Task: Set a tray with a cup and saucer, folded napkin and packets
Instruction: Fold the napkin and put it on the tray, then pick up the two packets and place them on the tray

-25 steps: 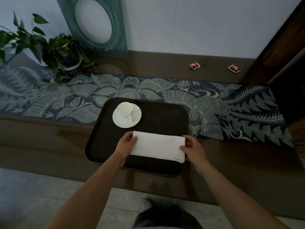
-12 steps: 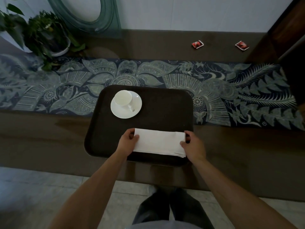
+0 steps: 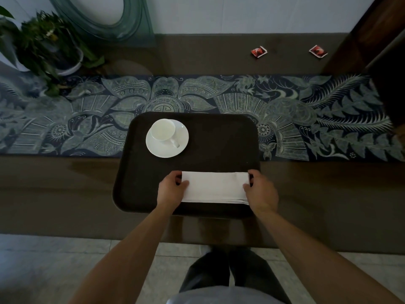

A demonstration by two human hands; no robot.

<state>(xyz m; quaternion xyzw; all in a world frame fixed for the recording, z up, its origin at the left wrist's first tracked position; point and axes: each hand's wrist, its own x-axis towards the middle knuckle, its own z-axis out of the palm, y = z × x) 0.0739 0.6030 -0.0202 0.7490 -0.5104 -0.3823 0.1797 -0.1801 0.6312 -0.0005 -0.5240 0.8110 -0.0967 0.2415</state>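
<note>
A dark brown tray (image 3: 223, 139) lies on the table. On its far left corner a white cup (image 3: 163, 132) stands on a white saucer (image 3: 182, 141). A folded white napkin (image 3: 214, 187) lies flat along the tray's near edge. My left hand (image 3: 172, 189) grips its left end and my right hand (image 3: 260, 190) grips its right end, thumbs on top. Two red packets, one (image 3: 259, 51) and another (image 3: 318, 51), lie on the table at the far right, well beyond the tray.
A blue patterned runner (image 3: 306, 119) crosses the table under the tray's far side. Potted plants (image 3: 48, 44) stand at the far left, by a green oval frame (image 3: 114, 20) leaning on the wall. A dark wooden panel (image 3: 372, 36) rises at the right.
Both hands have lowered the napkin flat onto the tray's near edge and squared it up. The camera has tilted further down.
</note>
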